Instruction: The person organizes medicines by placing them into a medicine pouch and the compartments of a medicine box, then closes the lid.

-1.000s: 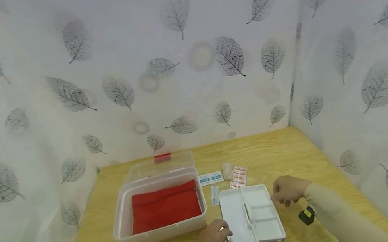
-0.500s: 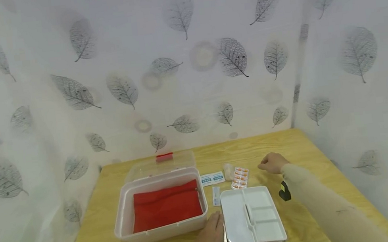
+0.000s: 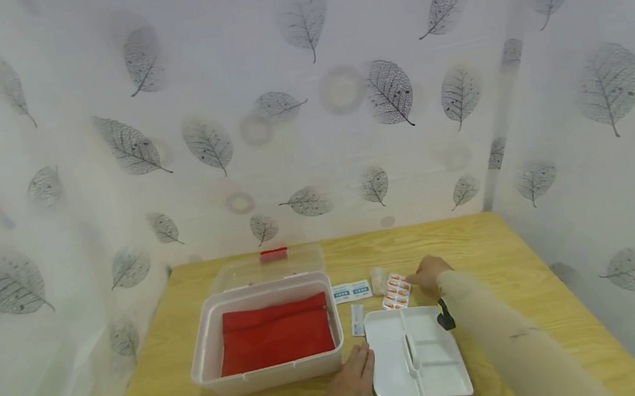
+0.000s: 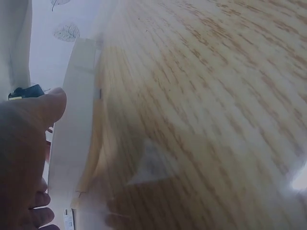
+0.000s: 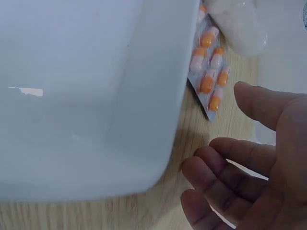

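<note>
My right hand (image 3: 430, 271) is beside a blister pack of orange-and-white capsules (image 3: 397, 291), its fingertips right at the pack's right edge in the head view. In the right wrist view the thumb and fingers are spread apart with nothing between them, and the tray covers part of the pack (image 5: 211, 72). A white divided tray (image 3: 385, 360) lies on the table in front of the pack. My left hand (image 3: 351, 387) lies along the tray's left front corner, fingers straight. The left wrist view shows its thumb against the tray's side wall (image 4: 74, 120).
A translucent box (image 3: 211, 373) holding a red zippered pouch (image 3: 277, 333) stands on the left, its clear lid (image 3: 238, 273) folded back. Between box and tray lie printed sachets (image 3: 353, 290) and a smaller packet (image 3: 357, 319). A whitish roll (image 3: 378, 279) sits left of the capsules.
My right hand has moved from the tray's right edge back and leftward to the blister pack. The left hand's fingers, bent at the tray before, have straightened along its left side.
</note>
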{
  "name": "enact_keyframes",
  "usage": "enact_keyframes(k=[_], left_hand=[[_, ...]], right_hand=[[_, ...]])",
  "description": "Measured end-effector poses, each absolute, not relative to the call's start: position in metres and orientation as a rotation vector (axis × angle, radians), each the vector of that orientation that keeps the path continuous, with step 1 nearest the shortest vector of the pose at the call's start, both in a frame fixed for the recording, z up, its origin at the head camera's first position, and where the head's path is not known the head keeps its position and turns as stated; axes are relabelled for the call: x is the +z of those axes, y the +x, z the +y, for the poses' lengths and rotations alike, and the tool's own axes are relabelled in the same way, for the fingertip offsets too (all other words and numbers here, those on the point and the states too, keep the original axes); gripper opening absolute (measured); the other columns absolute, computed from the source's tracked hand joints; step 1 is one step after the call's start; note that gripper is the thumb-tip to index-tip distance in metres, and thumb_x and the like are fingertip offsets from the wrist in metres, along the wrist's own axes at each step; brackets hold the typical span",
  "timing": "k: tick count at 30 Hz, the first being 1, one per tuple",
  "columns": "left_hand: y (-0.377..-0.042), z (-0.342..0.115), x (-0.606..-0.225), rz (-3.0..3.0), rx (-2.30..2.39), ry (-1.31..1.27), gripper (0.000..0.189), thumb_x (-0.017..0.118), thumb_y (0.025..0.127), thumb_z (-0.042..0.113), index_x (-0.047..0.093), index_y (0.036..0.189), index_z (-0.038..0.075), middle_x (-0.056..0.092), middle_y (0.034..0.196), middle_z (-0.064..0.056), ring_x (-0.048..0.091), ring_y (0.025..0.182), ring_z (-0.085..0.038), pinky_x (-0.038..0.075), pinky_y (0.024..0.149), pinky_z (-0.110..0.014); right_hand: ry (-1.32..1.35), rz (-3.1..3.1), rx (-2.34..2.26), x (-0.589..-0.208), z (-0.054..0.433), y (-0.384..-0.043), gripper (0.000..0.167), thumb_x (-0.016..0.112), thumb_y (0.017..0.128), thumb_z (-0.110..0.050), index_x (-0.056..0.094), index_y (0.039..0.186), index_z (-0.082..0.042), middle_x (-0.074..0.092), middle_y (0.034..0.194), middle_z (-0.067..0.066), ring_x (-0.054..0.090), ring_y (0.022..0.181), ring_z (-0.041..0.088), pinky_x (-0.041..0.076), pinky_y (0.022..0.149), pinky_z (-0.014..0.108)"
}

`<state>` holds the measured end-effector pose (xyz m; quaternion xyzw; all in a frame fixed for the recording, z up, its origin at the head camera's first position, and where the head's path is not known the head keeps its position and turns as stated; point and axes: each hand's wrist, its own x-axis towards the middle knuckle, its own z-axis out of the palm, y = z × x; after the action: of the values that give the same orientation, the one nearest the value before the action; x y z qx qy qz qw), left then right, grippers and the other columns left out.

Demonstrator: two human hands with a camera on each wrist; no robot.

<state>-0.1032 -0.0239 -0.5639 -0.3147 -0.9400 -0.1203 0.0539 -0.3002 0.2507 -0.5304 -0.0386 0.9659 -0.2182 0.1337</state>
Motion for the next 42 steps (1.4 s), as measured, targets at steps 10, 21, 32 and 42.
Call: enact_keyframes(k=[10, 21, 32, 42], left_hand=[[-0.102, -0.024, -0.566, -2.812, -0.310, -0.940, 0.090, 0.063, 0.080, 0.066, 0.049, 0.134, -0.004, 0.046, 0.142, -0.017, 0.045, 0.130, -0.031, 0.044, 0.100, -0.037], [-0.101, -0.023, -0.564, -2.918, -0.322, -0.922, 0.090, 0.060, 0.081, 0.067, 0.047, 0.138, -0.001, 0.043, 0.146, -0.014, 0.042, 0.133, -0.028, 0.042, 0.102, -0.037], [-0.102, -0.019, -0.563, -2.975, -0.361, -0.916, 0.089, 0.059, 0.081, 0.068, 0.045, 0.140, 0.002, 0.041, 0.148, -0.011, 0.040, 0.135, -0.026, 0.042, 0.102, -0.036], [-0.103, -0.022, -0.563, -2.905, -0.338, -0.919, 0.089, 0.062, 0.081, 0.066, 0.046, 0.139, 0.000, 0.042, 0.146, -0.014, 0.042, 0.133, -0.028, 0.042, 0.102, -0.037]], right_hand=[[-0.003, 2.787, -0.595, -0.523, 0.222, -0.295, 0.036, 0.074, 0.081, -0.037, 0.060, 0.066, -0.007, 0.058, 0.067, 0.002, 0.044, 0.058, 0.015, 0.035, 0.048, 0.025], [-0.006, 2.792, -0.575, -0.533, 0.224, -0.299, 0.027, 0.077, 0.076, -0.027, 0.067, 0.077, -0.002, 0.064, 0.076, 0.006, 0.050, 0.063, 0.016, 0.040, 0.051, 0.027], [-0.065, 2.743, -0.761, -0.540, 0.242, -0.309, 0.036, 0.077, 0.074, -0.026, 0.052, 0.051, -0.012, 0.048, 0.051, -0.005, 0.043, 0.052, 0.012, 0.035, 0.049, 0.023], [0.258, 2.302, -1.433, -0.549, 0.248, -0.312, 0.010, 0.062, 0.088, -0.002, 0.065, 0.089, 0.007, 0.062, 0.064, 0.002, 0.059, 0.056, 0.010, 0.050, 0.053, 0.021]])
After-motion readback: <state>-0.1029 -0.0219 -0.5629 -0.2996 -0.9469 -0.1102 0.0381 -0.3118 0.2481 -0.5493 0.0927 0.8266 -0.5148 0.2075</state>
